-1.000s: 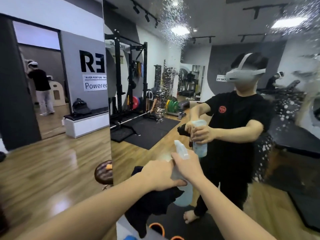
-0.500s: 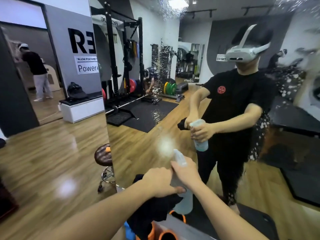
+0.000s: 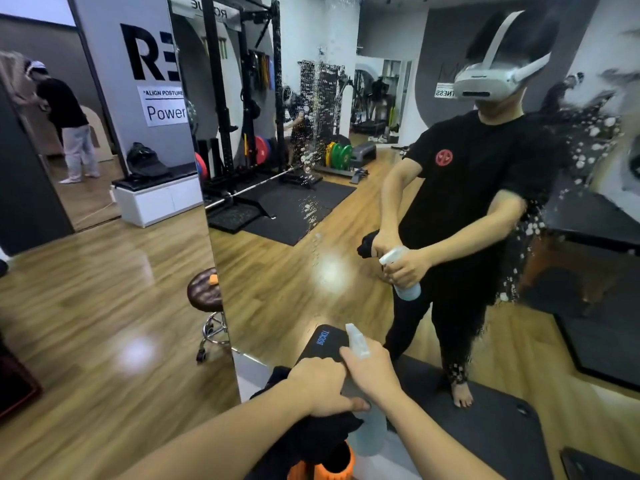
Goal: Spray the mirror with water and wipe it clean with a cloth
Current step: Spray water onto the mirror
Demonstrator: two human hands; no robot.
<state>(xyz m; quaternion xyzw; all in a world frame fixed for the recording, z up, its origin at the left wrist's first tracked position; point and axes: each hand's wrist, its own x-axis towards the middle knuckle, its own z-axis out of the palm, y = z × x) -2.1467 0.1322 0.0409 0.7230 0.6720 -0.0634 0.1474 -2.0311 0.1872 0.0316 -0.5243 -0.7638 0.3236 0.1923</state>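
The mirror [image 3: 398,202] stands straight ahead of both hands, the right hand [image 3: 372,370] gripping the upright spray bottle [image 3: 363,427] nearer the glass (nozzle aimed forward), the left hand [image 3: 320,384] just beside it clutching the black cloth [image 3: 311,441].

This is a gym or fitness studio. A tall wall mirror [image 3: 346,168] fills the view from about 12 to 3 o'clock, speckled with water droplets, and in it stands a black squat rack [image 3: 242,98] with a barbell [image 3: 249,190] across black rubber floor mats [image 3: 294,209]. Colored weight plates [image 3: 337,154] lean near the rack's foot, and a treadmill [image 3: 369,124] shows farther back in the reflection. At 10 o'clock a grey wall sign [image 3: 159,88] reads "ALIGN POSTURE", above a low white bench cabinet [image 3: 159,199]. The floor is glossy wood planking [image 3: 86,306], and a round brown rolling stool [image 3: 206,299] stands at 9 o'clock beside the mirror's edge.
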